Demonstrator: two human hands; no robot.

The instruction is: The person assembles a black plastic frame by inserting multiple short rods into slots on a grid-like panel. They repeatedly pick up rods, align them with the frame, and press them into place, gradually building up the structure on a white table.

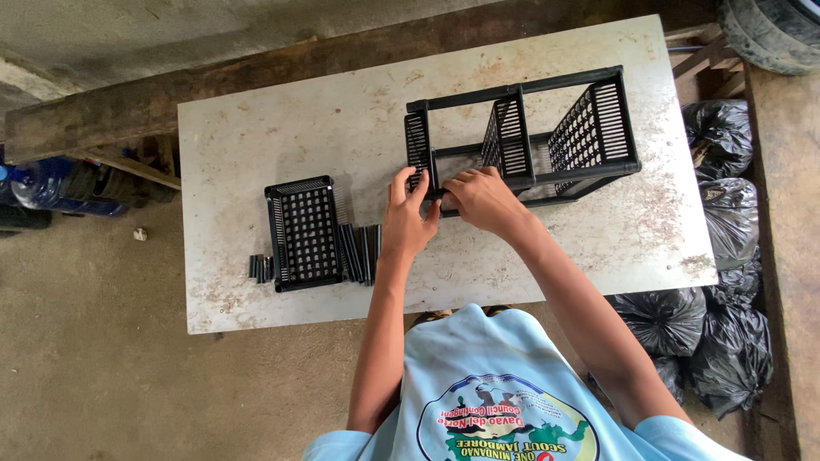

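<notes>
A: Head view. Rack [547, 137] lies on its side, upper right of centre on the table [256, 137]. Black plastic, three lattice shelves standing on edge, joined by rods.

B: Hands?

A: Both at the rack's near-left corner. Left hand [408, 220] has fingers up against the end shelf, thumb spread, loosely curled on the shelf edge. Right hand [483, 198] is curled over the lower rod at the same corner, fingers closed round it as far as I can see; fingertips are hidden under the hand.

B: Why on its side?

A: My read: lying flat, the corner joints face the person and the table takes the weight, so both hands are free at one joint. One steadies the shelf, the other grips the rod.

B: Loose parts?

A: Spare shelf [305, 232] lies flat, left of centre, apart from the hands. Long rods [359, 253] lie in a row touching its right edge, just left of the left wrist. Short pieces [260, 267] are bunched at its lower left corner. All parallel and within reach, probably staged that way for picking up.

B: Around the table?

A: Black bags [726, 256] piled along the right edge of the frame. Blue bottle [43, 183] at far left on the floor. Plank [213, 81] runs behind the table along the top.
</notes>
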